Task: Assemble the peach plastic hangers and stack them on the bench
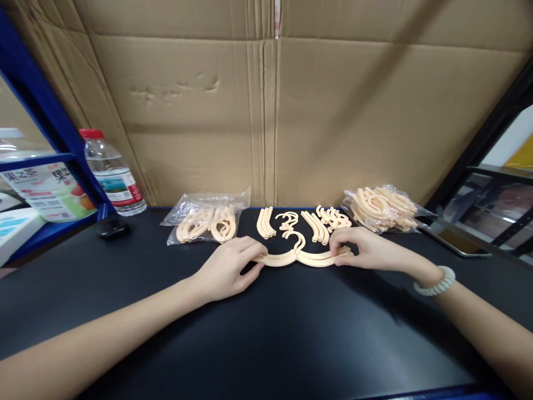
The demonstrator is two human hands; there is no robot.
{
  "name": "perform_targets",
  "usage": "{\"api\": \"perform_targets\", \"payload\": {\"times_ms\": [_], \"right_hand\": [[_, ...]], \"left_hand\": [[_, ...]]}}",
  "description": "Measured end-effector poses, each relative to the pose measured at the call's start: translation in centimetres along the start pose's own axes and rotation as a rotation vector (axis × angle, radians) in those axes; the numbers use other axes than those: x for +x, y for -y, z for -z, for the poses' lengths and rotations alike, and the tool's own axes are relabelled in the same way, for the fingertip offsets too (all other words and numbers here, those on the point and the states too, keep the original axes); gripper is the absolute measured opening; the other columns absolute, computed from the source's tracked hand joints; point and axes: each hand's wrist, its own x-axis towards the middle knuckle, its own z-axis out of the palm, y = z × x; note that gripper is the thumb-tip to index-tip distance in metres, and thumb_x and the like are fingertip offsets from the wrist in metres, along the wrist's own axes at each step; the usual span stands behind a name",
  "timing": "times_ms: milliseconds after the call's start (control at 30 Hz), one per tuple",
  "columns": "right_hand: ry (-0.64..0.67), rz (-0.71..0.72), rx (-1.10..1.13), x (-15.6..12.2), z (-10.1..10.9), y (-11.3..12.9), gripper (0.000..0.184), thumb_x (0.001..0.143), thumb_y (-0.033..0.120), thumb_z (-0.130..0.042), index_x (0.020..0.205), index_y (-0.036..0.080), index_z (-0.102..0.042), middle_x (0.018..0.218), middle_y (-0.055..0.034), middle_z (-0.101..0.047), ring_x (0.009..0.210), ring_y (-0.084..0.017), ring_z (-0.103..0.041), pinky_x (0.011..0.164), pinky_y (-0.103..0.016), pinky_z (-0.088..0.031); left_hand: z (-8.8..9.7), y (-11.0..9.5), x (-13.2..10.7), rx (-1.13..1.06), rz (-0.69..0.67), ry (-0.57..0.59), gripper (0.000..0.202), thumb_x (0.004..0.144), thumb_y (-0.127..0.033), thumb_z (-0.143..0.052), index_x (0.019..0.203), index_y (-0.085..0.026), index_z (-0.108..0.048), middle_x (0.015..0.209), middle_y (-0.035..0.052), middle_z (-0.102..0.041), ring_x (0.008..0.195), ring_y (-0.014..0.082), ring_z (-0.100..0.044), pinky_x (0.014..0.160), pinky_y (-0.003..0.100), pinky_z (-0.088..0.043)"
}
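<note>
Between my hands lies a beige plastic folding hanger (pixel 318 260), its two curved arms spread to the sides and its hook (pixel 297 241) pointing away from me. My left hand (pixel 234 265) pinches the tip of the left arm between thumb and fingers. At the other end, my right hand (pixel 366 249) grips the tip of the right arm; a pale coiled band circles that wrist. Just behind the hanger are loose hanger arms (pixel 265 223) in a stack, a second stack of arms (pixel 315 226), a few loose hooks (pixel 287 220) and a pile of small curved parts (pixel 334 218).
Clear bags of hanger parts sit at back left (pixel 208 219) and back right (pixel 381 208). A water bottle (pixel 114 175) and a black mouse (pixel 113 228) are at left; a phone (pixel 458 241) lies at right. A cardboard wall (pixel 187 122) closes the black table's far edge.
</note>
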Motion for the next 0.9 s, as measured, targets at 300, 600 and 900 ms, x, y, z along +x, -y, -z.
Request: {"api": "perform_targets", "payload": {"times_ms": [300, 600, 900], "right_hand": [[-0.028, 0.037, 0.003, 0.06, -0.27, -0.53, 0.011, 0.083, 0.028, -0.064, 0.081, 0.017, -0.062, 0.082, -0.0040, -0.064, 0.074, -0.017, -0.058, 0.069, -0.029, -0.044], [-0.060, 0.058, -0.005, 0.11, -0.61, -0.58, 0.013, 0.086, 0.029, -0.062, 0.081, 0.017, -0.061, 0.082, -0.0039, -0.064, 0.075, -0.017, -0.058, 0.070, -0.029, -0.044], [-0.066, 0.056, -0.029, 0.17, -0.51, -0.28, 0.011, 0.086, 0.027, -0.061, 0.081, 0.017, -0.061, 0.082, -0.0044, -0.064, 0.075, -0.018, -0.058, 0.070, -0.029, -0.044]], "left_hand": [[-0.18, 0.16, 0.00, -0.001, -0.010, -0.028, 0.009, 0.091, -0.015, -0.047, 0.089, -0.018, -0.055, 0.097, 0.0066, -0.064, 0.088, 0.0201, -0.060, 0.079, 0.033, -0.048], [-0.30, 0.26, 0.06, 0.022, 0.020, -0.056, 0.013, 0.093, -0.015, -0.043, 0.089, -0.018, -0.055, 0.097, 0.0076, -0.064, 0.088, 0.0212, -0.060, 0.078, 0.035, -0.049], [-0.25, 0.26, 0.04, 0.031, 0.022, -0.054, 0.013, 0.092, -0.015, -0.043, 0.090, -0.018, -0.055, 0.097, 0.0076, -0.064, 0.089, 0.0212, -0.060, 0.078, 0.036, -0.049]]}}
